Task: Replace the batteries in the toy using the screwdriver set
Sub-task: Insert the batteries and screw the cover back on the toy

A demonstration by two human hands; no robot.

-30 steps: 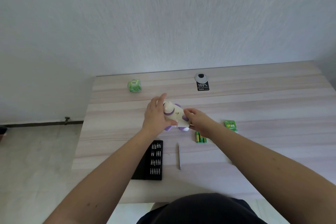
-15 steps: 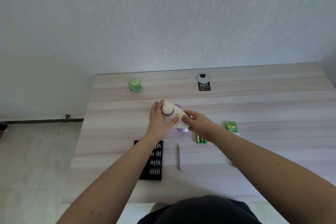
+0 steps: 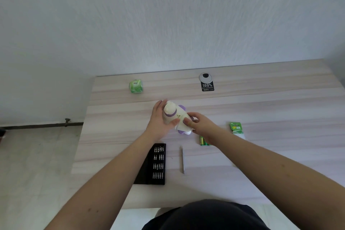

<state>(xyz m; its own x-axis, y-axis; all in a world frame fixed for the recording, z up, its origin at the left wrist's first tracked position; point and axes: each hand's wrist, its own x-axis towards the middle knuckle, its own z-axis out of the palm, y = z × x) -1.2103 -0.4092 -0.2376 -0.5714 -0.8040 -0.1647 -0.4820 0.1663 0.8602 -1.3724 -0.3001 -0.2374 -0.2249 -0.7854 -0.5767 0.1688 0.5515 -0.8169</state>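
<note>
A white toy (image 3: 174, 115) with purple trim lies on its side in the middle of the wooden table (image 3: 261, 110). My left hand (image 3: 158, 119) grips its left end, thumb across the front. My right hand (image 3: 200, 124) holds its right side with curled fingers and thumb. Near me, the black case of screwdriver bits (image 3: 155, 163) lies open. A slim silver screwdriver handle (image 3: 183, 159) lies to its right. Loose green batteries (image 3: 203, 140) lie partly hidden under my right wrist. A green battery pack (image 3: 235, 127) lies further right.
A green cube-shaped packet (image 3: 136, 86) sits at the back left of the table. A round cable grommet with a black sticker (image 3: 206, 83) is at the back centre. The table's left edge drops to a tiled floor.
Both hands have turned and tipped the toy slightly, bringing its rounded end up; my right thumb has shifted onto its underside. Everything else on the table stays put.
</note>
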